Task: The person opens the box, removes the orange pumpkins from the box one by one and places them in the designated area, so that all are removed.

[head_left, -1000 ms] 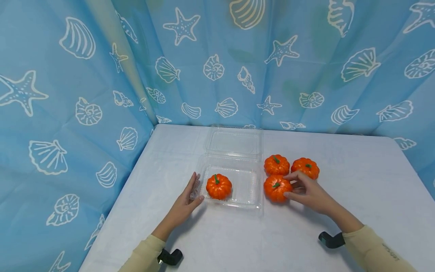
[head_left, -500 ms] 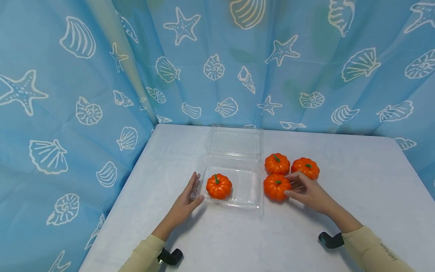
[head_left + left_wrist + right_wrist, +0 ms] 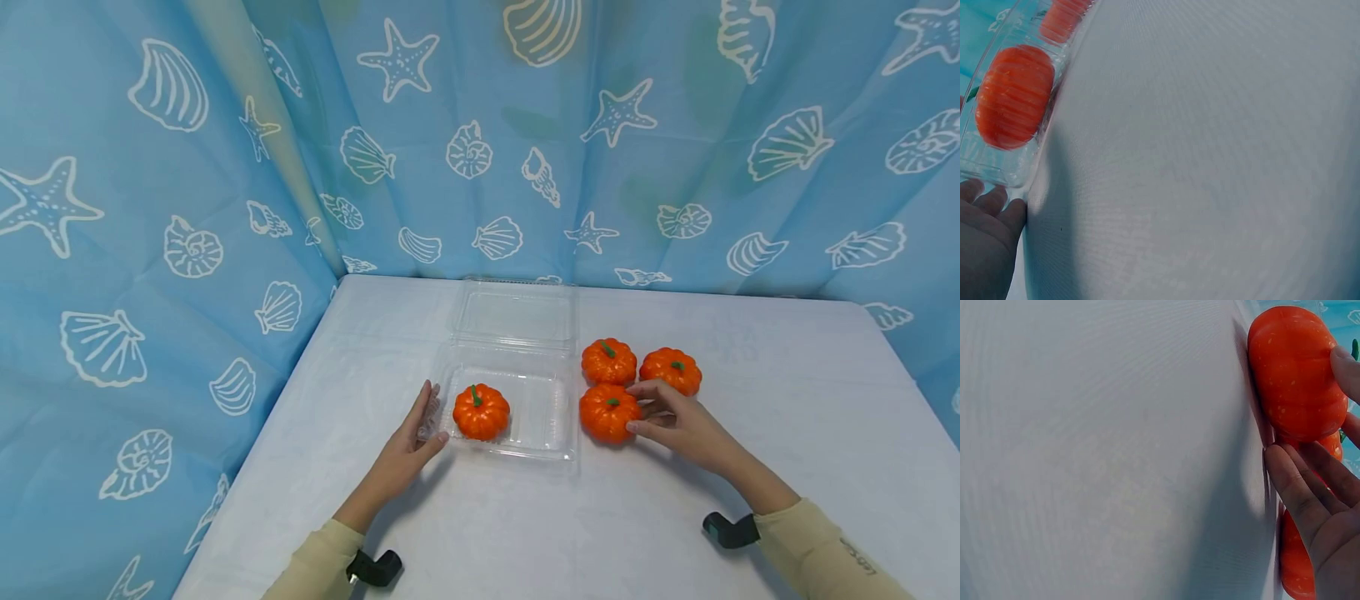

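Note:
An orange pumpkin with a green stem (image 3: 481, 413) sits in the left part of a clear plastic clamshell container (image 3: 536, 417), whose lid lies open toward the back. At the container's left side, my left hand (image 3: 402, 454) touches the wall with extended fingers; its fingertips show at the container's end in the left wrist view. My right hand (image 3: 686, 429) has thumb and fingers on the right side of the nearest loose pumpkin (image 3: 606, 414). In the right wrist view, the thumb lies against this pumpkin (image 3: 1294, 375) and the other fingers reach along beneath it.
Two more orange pumpkins stand just behind the held one: one back left (image 3: 603, 364) and one back right (image 3: 663, 373). All rest on a white-covered table (image 3: 510, 533). A blue seashell-patterned curtain (image 3: 420, 192) hangs behind and to the left.
The pumpkin at my right hand shifted slightly away from me, its stem turning, and the back left pumpkin was nudged back a little. My left hand has stayed at the container.

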Available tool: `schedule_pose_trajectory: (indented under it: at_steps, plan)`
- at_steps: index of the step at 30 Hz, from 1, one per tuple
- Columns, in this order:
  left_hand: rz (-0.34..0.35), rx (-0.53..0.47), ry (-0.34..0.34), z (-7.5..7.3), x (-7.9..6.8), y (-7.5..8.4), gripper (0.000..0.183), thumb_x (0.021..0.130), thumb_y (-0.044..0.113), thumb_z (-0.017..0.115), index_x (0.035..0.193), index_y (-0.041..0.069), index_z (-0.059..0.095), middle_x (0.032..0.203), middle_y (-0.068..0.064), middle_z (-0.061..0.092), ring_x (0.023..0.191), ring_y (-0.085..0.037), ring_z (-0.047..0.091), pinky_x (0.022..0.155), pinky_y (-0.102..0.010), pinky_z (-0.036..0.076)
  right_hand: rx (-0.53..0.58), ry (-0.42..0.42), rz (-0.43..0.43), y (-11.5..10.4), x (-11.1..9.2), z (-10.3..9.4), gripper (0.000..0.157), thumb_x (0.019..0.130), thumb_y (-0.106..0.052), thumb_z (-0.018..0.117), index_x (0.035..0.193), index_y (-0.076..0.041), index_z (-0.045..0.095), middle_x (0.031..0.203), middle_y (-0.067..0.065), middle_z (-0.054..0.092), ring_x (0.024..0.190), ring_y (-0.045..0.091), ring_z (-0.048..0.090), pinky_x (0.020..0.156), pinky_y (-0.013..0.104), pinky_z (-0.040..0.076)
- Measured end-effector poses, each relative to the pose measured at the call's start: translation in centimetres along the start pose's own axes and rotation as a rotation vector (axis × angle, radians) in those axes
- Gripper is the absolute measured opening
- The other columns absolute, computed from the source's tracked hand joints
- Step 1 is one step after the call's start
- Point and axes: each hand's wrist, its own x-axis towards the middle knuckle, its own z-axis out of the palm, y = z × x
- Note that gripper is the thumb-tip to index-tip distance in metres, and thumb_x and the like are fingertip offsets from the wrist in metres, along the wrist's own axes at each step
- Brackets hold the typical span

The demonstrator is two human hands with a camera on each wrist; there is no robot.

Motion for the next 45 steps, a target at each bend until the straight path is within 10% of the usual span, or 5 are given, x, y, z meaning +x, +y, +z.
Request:
schedule_pose_trajectory:
  at_steps: [7,45]
  plan:
    - [-0.001,-0.005,0.001,0.0,0.0,-0.2,0.084,0.102,0.019,0.063,0.166,0.022,0.009,0.168,0.005,0.021,0.154,-0.021,0.023,0.114,-0.053,0.037,-0.017,0.026,-0.039,-0.1,0.0,0.0,0.052,0.093,-0.032,0.077,0.135,-0.008,0.057,0.129,0.013,0.064,0.111,0.031,0.066,0.094,0.049,0.056]
    - [-0.002,0.013,-0.002,-0.1,0.0,-0.1,0.084,0.102,0.020,0.063,0.166,0.021,0.008,0.168,0.006,0.020,0.153,-0.021,0.026,0.111,-0.051,0.042,-0.058,-0.003,-0.196,-6.8,4.7,-0.3,0.049,0.091,-0.030,0.079,0.135,-0.016,0.061,0.135,0.005,0.058,0.126,0.032,0.055,0.094,0.058,0.054]
